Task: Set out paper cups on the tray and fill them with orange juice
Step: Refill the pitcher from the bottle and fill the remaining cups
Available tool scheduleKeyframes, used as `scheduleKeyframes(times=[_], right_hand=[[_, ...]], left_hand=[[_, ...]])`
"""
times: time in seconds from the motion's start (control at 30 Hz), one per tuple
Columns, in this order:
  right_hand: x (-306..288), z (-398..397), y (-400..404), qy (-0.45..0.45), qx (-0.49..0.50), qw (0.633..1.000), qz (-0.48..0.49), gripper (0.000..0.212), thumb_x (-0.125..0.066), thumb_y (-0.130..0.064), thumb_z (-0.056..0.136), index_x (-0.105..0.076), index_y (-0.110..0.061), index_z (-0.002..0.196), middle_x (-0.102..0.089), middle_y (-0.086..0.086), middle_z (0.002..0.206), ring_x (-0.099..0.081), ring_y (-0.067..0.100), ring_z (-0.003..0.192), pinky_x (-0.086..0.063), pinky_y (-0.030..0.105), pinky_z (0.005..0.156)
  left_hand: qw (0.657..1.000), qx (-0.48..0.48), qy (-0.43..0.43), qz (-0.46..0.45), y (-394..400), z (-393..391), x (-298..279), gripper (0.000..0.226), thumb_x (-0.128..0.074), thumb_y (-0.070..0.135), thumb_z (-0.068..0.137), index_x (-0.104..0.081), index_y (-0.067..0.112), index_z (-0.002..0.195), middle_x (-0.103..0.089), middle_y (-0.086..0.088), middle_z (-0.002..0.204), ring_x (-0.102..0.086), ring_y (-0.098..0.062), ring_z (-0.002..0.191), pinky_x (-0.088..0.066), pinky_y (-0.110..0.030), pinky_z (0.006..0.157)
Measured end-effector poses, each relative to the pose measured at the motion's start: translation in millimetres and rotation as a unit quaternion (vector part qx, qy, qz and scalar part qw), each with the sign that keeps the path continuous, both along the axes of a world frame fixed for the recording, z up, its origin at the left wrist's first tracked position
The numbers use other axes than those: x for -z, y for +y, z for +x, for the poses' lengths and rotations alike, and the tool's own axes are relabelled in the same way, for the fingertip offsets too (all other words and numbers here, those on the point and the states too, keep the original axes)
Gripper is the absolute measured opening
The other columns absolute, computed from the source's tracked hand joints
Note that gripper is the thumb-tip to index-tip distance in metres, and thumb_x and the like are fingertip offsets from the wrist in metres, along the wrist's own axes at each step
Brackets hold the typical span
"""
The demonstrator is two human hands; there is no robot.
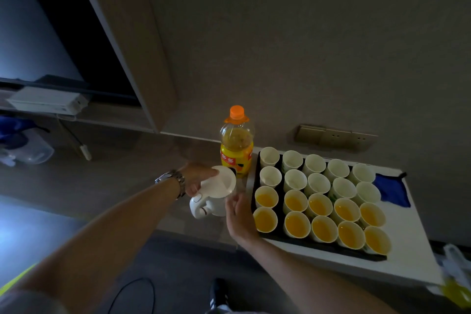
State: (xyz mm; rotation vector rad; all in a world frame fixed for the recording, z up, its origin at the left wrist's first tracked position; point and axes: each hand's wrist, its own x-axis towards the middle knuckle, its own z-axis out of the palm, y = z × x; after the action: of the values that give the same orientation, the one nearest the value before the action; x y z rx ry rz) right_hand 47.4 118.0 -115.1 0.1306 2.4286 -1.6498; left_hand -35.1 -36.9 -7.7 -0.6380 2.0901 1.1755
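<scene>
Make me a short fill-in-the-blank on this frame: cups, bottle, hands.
1. Of the paper cups on the black tray, ___ hold orange juice.
2. The orange juice bottle has its cap ___.
3. The left hand holds a white ___.
4. The right hand holds ___.

Answers: ten; on; kettle; nothing

Right hand (pixel 239 214): fingertips blurred, so it is unclear whether they touch the white kettle (pixel 211 201).
Kettle: lower body hidden behind both hands; lid area covered by the left hand (pixel 197 177).
Bottle (pixel 237 143): base hidden behind the kettle's rim.
Tray (pixel 318 246): only its dark near edge shows between cups.
Blue cloth (pixel 391 190): near part hidden by cups at the table's far right corner.
Yellow object (pixel 456 290): blurred, cut by the right edge, possibly plastic wrapping.
</scene>
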Motion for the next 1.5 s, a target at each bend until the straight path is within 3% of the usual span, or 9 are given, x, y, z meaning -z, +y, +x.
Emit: scheduleKeyframes(times=[0.1,0.27,0.4,0.6,0.77,0.93,1.07,1.27,1.5], right_hand=[[11.3,10.1,-8.6,-0.04,-0.061,0.997,0.015,0.045,-0.05,-0.069,0.089,-0.053,-0.026,0.099,-0.059,-0.003,0.101,-0.059,0.014,0.092,-0.052,0.028,0.077],[15.8,17.2,-21.1,-0.064,-0.129,0.989,0.036,0.056,-0.061,-0.072,0.078,-0.053,-0.032,0.116,-0.064,-0.011,0.11,-0.062,0.006,0.102,-0.057,0.037,0.09],[13.8,15.8,-25.3,-0.044,-0.113,0.989,0.084,0.062,-0.065,-0.053,0.089,-0.042,-0.021,0.135,-0.059,-0.003,0.125,-0.06,0.017,0.115,-0.054,0.035,0.096],[16.7,1.0,-21.1,-0.01,-0.132,0.972,0.192,0.058,-0.056,-0.035,0.1,-0.028,-0.017,0.147,-0.053,0.005,0.137,-0.06,0.024,0.12,-0.058,0.036,0.087],[13.7,-15.6,-11.4,-0.041,-0.092,0.98,0.17,0.069,-0.063,-0.032,0.095,-0.023,-0.024,0.15,-0.05,0.005,0.146,-0.057,0.027,0.127,-0.055,0.037,0.091],[11.6,-24.9,-6.8,-0.041,-0.093,0.983,0.156,0.069,-0.068,-0.022,0.093,-0.025,-0.029,0.146,-0.053,0.0,0.14,-0.058,0.026,0.126,-0.052,0.034,0.089],[12.4,-28.3,-5.6,-0.022,-0.087,0.984,0.151,0.065,-0.07,-0.027,0.093,-0.025,-0.038,0.139,-0.053,-0.007,0.133,-0.058,0.019,0.119,-0.054,0.036,0.091],[6.9,-32.2,-3.2,-0.015,-0.084,0.985,0.149,0.055,-0.059,-0.022,0.1,-0.028,-0.034,0.144,-0.053,-0.005,0.137,-0.053,0.016,0.12,-0.044,0.027,0.087],[1.4,-35.0,-0.7,-0.036,-0.101,0.983,0.152,0.057,-0.06,-0.017,0.099,-0.029,-0.032,0.145,-0.054,-0.002,0.14,-0.054,0.023,0.129,-0.05,0.037,0.102]], left_hand=[[0.994,-0.071,-0.05,0.064,2.5,3.9,0.2,0.045,-0.056,0.029,0.107,-0.047,0.002,0.142,-0.055,-0.013,0.088,-0.056,-0.028,0.072,-0.054,-0.036,0.072],[0.942,-0.233,-0.17,0.174,5.7,9.0,13.6,0.044,-0.057,0.027,0.105,-0.039,-0.006,0.128,-0.057,-0.023,0.106,-0.058,-0.038,0.094,-0.049,-0.043,0.098],[0.963,-0.211,-0.11,0.127,5.7,17.3,24.3,0.048,-0.052,0.032,0.107,-0.043,-0.004,0.138,-0.065,-0.031,0.12,-0.063,-0.04,0.119,-0.054,-0.045,0.091],[0.981,-0.183,0.011,0.062,5.1,38.5,39.6,0.047,-0.043,0.044,0.109,-0.047,0.007,0.138,-0.073,-0.024,0.11,-0.077,-0.031,0.082,-0.065,-0.043,0.067],[0.968,-0.019,0.171,-0.184,0.8,59.6,66.7,0.059,-0.022,0.054,0.106,-0.057,0.016,0.133,-0.066,-0.011,0.124,-0.065,-0.027,0.105,-0.052,-0.037,0.083],[0.958,0.01,0.233,-0.165,-4.8,66.0,94.6,0.057,-0.062,0.047,0.089,-0.044,0.02,0.136,-0.055,0.001,0.136,-0.05,-0.022,0.126,-0.051,-0.045,0.093],[0.962,-0.059,0.257,-0.066,1.1,56.9,103.1,0.092,-0.093,0.03,0.066,-0.038,0.025,0.14,-0.053,0.006,0.132,-0.051,-0.015,0.124,-0.054,-0.034,0.092],[0.952,-0.07,0.296,-0.036,-1.0,48.6,111.8,0.106,-0.1,0.03,0.057,-0.036,0.032,0.142,-0.056,0.013,0.128,-0.052,-0.01,0.12,-0.051,-0.027,0.09],[0.943,-0.063,0.327,-0.03,-2.6,52.8,110.7,0.103,-0.1,0.039,0.055,-0.037,0.041,0.137,-0.054,0.024,0.122,-0.053,-0.005,0.118,-0.05,-0.02,0.088]])
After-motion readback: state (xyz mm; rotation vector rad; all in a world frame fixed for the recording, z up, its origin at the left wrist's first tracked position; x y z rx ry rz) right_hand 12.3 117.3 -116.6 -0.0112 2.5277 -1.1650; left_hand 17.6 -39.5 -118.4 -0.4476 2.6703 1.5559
